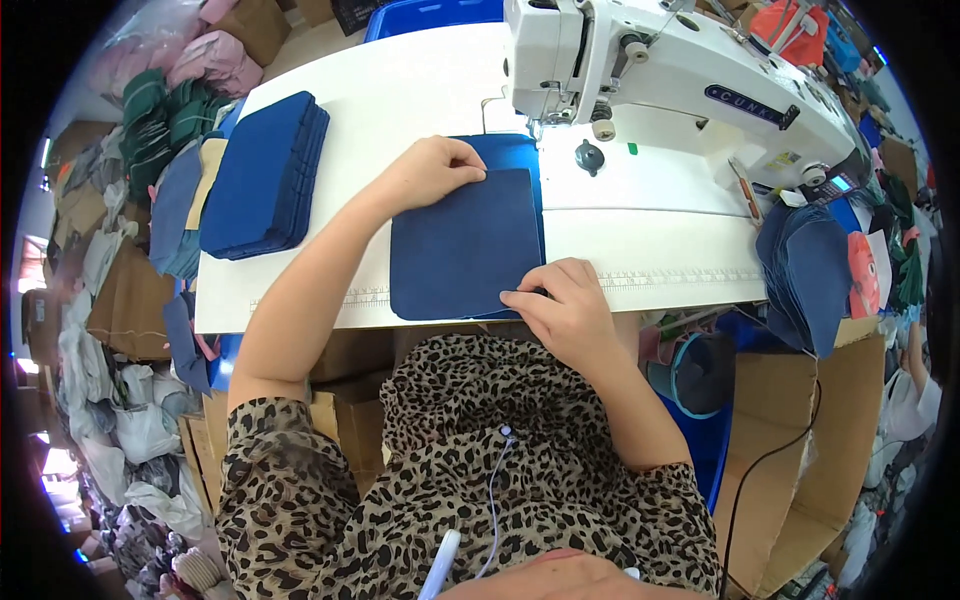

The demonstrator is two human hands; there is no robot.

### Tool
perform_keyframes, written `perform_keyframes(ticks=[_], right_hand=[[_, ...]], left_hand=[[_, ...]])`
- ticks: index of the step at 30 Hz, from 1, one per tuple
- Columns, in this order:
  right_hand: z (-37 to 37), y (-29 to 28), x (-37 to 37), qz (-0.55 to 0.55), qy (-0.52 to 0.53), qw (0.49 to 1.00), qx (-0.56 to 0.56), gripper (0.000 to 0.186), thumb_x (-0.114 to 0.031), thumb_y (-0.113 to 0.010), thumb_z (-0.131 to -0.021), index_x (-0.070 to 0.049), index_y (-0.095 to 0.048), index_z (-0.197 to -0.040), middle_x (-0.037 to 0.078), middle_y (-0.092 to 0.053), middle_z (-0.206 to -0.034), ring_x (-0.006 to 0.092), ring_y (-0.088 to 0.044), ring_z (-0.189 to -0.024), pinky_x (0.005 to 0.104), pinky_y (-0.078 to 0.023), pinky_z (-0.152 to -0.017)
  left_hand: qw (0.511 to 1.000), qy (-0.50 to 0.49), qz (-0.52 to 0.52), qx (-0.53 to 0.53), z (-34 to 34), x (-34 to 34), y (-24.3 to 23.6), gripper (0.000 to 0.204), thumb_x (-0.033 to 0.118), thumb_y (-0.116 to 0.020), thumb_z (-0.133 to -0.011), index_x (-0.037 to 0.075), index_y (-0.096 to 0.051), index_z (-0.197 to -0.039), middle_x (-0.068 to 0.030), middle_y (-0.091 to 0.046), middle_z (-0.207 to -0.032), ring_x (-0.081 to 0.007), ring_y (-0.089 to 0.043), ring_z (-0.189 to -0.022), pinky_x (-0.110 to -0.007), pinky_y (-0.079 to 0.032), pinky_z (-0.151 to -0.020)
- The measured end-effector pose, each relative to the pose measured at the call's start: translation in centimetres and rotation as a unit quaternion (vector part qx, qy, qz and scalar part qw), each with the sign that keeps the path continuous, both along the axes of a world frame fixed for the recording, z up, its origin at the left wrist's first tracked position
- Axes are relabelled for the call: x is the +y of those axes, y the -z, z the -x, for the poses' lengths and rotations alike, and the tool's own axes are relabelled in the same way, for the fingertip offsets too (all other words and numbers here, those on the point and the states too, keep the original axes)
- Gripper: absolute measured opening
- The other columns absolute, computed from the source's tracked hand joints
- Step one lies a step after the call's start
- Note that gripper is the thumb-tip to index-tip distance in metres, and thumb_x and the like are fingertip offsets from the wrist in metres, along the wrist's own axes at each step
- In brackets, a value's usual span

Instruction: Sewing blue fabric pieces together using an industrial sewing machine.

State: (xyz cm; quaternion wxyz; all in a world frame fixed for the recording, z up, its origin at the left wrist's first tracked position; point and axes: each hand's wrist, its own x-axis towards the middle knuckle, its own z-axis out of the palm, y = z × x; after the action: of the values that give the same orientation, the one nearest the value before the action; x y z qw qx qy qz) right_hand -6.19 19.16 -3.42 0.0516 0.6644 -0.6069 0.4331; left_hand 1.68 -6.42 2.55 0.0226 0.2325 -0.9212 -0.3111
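Note:
My left hand [434, 170] pinches the top edge of a square navy fabric piece [455, 245], which lies over a brighter blue piece [505, 150] reaching toward the sewing machine's needle area [535, 125]. My right hand [558, 305] grips the navy piece at its lower right corner, near the table's front edge. The stacked layers beneath the top piece are mostly hidden. To the left, a thick stack of dark blue fabric squares [255, 175] rests on the white table [370, 90].
The white sewing machine [650, 70] spans the upper right. A bundle of blue pieces [805, 270] hangs at the table's right end, above a cardboard box [840, 430]. A blue tray [430, 18] sits behind the table. Piles of fabric and bags [140, 410] line the left.

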Motion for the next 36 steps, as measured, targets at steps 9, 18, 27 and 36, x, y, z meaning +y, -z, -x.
perform_keyframes(ticks=[9,18,27,36], right_hand=[[0.4,0.5,0.9,-0.017,-0.016,1.000,-0.007,0.019,-0.005,-0.074,-0.072,-0.013,-0.074,-0.088,-0.002,-0.061,-0.088,0.0202,-0.058,-0.087,0.0357,-0.044,-0.079],[0.6,0.1,0.8,-0.016,-0.021,0.999,-0.021,0.017,-0.005,-0.075,-0.073,-0.013,-0.074,-0.088,-0.002,-0.062,-0.086,0.0194,-0.058,-0.085,0.0349,-0.044,-0.079],[0.6,0.0,1.0,-0.020,-0.026,0.999,-0.031,0.017,-0.006,-0.075,-0.073,-0.012,-0.075,-0.088,-0.002,-0.062,-0.087,0.0197,-0.058,-0.086,0.0353,-0.045,-0.079],[1.1,-0.9,1.2,-0.084,-0.048,0.993,-0.064,0.024,0.003,-0.069,-0.074,-0.010,-0.073,-0.094,0.002,-0.065,-0.093,0.0231,-0.059,-0.093,0.0364,-0.045,-0.084]], left_hand=[[0.999,-0.021,0.016,-0.027,1.3,0.6,0.4,0.019,0.022,-0.074,-0.086,0.004,-0.075,-0.089,-0.0092,-0.072,-0.080,-0.0201,-0.066,-0.074,-0.033,-0.053,-0.073],[0.998,-0.016,0.050,-0.032,2.0,0.0,0.7,0.024,0.028,-0.079,-0.081,0.006,-0.074,-0.084,-0.0101,-0.071,-0.077,-0.0209,-0.066,-0.070,-0.033,-0.053,-0.069],[0.998,-0.014,0.051,-0.040,2.2,0.0,0.7,0.025,0.030,-0.080,-0.081,0.006,-0.075,-0.083,-0.0103,-0.072,-0.077,-0.0207,-0.067,-0.069,-0.033,-0.055,-0.071],[0.995,0.008,0.096,0.012,2.1,0.7,1.4,0.019,0.021,-0.077,-0.081,0.005,-0.073,-0.090,-0.0117,-0.071,-0.088,-0.0260,-0.068,-0.084,-0.036,-0.054,-0.079]])
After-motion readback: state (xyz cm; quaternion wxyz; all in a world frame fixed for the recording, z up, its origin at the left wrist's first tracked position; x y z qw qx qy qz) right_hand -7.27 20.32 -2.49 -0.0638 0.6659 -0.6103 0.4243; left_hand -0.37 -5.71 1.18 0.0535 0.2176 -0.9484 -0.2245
